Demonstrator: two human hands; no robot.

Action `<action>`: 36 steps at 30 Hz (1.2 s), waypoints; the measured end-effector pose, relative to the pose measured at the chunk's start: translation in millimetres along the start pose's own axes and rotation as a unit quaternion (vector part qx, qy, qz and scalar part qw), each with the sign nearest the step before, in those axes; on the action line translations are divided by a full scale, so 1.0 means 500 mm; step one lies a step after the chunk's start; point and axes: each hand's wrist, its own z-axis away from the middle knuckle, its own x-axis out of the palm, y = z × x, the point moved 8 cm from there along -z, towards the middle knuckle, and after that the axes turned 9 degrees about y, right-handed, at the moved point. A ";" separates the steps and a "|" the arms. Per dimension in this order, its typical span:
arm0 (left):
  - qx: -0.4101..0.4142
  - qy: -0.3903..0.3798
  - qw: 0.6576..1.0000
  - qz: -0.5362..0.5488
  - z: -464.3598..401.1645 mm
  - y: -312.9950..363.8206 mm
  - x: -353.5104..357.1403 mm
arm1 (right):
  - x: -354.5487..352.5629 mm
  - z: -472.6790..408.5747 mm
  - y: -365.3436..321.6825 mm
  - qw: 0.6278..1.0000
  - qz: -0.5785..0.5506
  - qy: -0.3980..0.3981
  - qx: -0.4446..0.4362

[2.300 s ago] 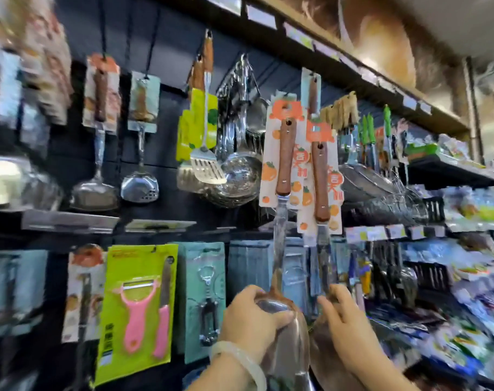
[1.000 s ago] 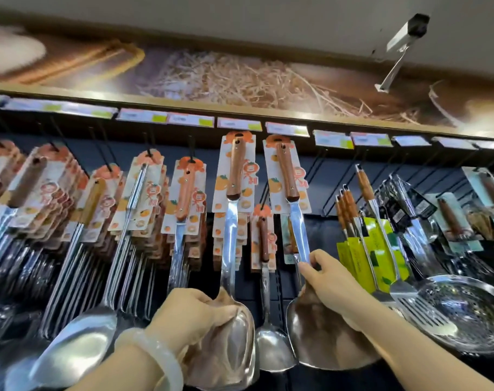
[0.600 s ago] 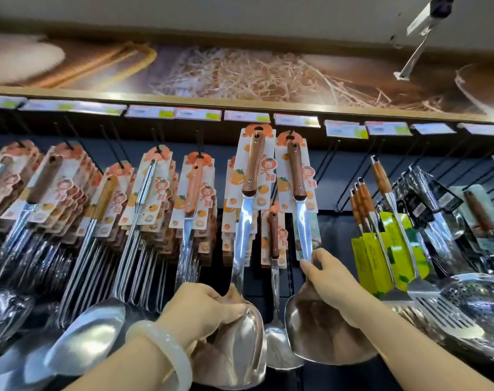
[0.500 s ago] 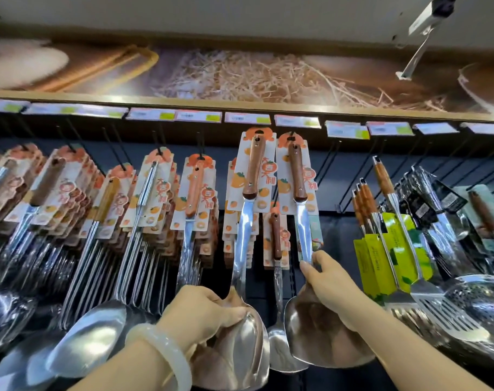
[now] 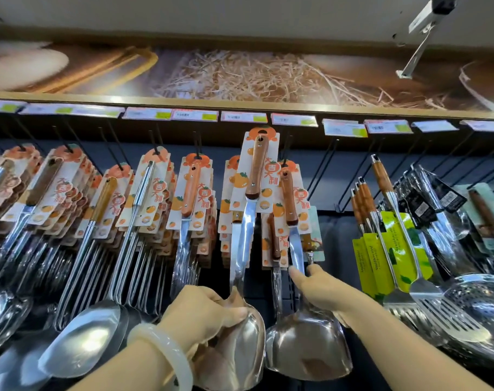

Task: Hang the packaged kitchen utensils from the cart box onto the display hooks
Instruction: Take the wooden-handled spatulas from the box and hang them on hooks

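Observation:
I hold two packaged steel spatulas with wooden handles and orange-printed cards up against a black hook wall. My left hand (image 5: 203,314), with a pale bangle at the wrist, grips the blade of the left spatula (image 5: 247,221), whose card top reaches up near the price strip. My right hand (image 5: 322,289) pinches the shaft of the right spatula (image 5: 292,221); its card top sits at a black hook (image 5: 285,148). Whether the card is on the hook, I cannot tell. The cart box is out of view.
Rows of hooks to the left carry several carded ladles and spoons (image 5: 144,210). To the right hang slotted turners with green cards (image 5: 387,249) and a wire skimmer (image 5: 477,303). A price-label strip (image 5: 240,117) runs above; a camera bracket (image 5: 420,38) hangs from the ceiling.
The right spatula has dropped lower, its card top now at the hook, and my right hand has slid up its shaft. The left spatula has stayed raised in my left hand.

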 end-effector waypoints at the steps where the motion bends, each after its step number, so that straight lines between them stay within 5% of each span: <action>1: 0.000 -0.005 1.000 0.005 -0.002 0.001 0.006 | -0.011 0.004 -0.017 0.999 -0.012 0.026 -0.026; 3: 0.005 -0.009 1.000 0.006 -0.003 0.006 0.017 | -0.028 0.026 -0.063 0.989 -0.103 0.055 -0.090; 6: 0.023 -0.008 1.000 0.015 -0.004 0.016 0.045 | 0.001 0.061 -0.102 0.965 -0.230 -0.066 -0.110; 8: 0.041 -0.007 0.999 0.031 -0.006 0.022 0.066 | 0.015 0.080 -0.107 0.961 -0.223 -0.101 -0.126; 15: 0.070 -0.040 0.996 0.036 -0.005 0.039 0.138 | -0.015 0.064 -0.058 0.972 -0.198 -0.011 -0.130; 36: 0.014 0.016 0.996 -0.083 -0.058 0.045 0.224 | -0.028 -0.022 -0.010 0.979 -0.131 0.036 -0.149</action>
